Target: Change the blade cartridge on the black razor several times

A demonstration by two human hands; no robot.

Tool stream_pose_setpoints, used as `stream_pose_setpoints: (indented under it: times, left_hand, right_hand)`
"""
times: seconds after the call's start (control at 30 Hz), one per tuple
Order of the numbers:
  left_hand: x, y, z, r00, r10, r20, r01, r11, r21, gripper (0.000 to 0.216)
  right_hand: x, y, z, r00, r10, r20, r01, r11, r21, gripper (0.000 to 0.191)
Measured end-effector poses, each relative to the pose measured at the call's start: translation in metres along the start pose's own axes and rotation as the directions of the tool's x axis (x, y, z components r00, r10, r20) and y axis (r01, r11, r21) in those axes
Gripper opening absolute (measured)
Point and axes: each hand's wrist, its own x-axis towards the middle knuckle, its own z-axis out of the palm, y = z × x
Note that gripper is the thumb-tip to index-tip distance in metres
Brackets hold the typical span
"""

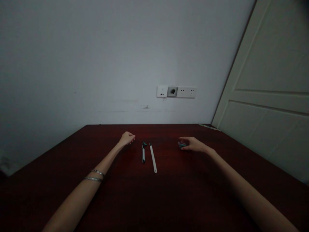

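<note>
My left hand point(127, 138) rests at the left on the dark red table, its fingers curled in a loose fist; I see nothing in them. To its right lies a razor point(143, 154) with a green head and a dark and white handle. Beside the razor is a slim white stick point(153, 159), dark at its far tip and with a hole at the near end. On the right, my right hand point(193, 144) has its thumb and fingers around a small clear object with some green point(182, 145); its exact kind is unclear.
The dark red table point(164, 196) meets a pale wall point(108, 58) at its far edge. Sockets point(186, 92) are set in that wall. A white panelled door point(265, 122) stands along the right side. A thin strip point(209, 127) lies at the far right corner.
</note>
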Motion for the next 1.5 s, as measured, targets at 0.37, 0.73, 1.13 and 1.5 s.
stream_pose_setpoints:
  times: [0.37, 0.73, 1.13, 1.5]
  left_hand:
    - [0.006, -0.012, 0.009, 0.998, 0.048, -0.047, -0.048, 0.999, 0.003, 0.027]
    - [0.005, -0.012, 0.016, 0.998, 0.045, -0.041, -0.046, 0.999, -0.024, 0.024]
    - [0.001, -0.006, 0.021, 0.999, 0.027, 0.042, -0.027, 1.000, -0.007, 0.027]
    - [0.003, -0.001, 0.022, 0.991, 0.104, 0.080, -0.110, 0.991, 0.074, 0.033]
  right_hand:
    - [0.043, -0.080, 0.054, 0.956, -0.254, 0.146, 0.254, 0.967, 0.019, 0.071]
    - [0.040, -0.083, 0.062, 0.962, -0.253, 0.099, 0.251, 0.967, 0.032, 0.069]
    - [0.037, -0.082, 0.062, 0.957, -0.277, 0.089, 0.277, 0.961, 0.009, 0.069]
    - [0.041, -0.065, 0.061, 0.967, -0.255, -0.014, 0.255, 0.963, 0.087, 0.061]
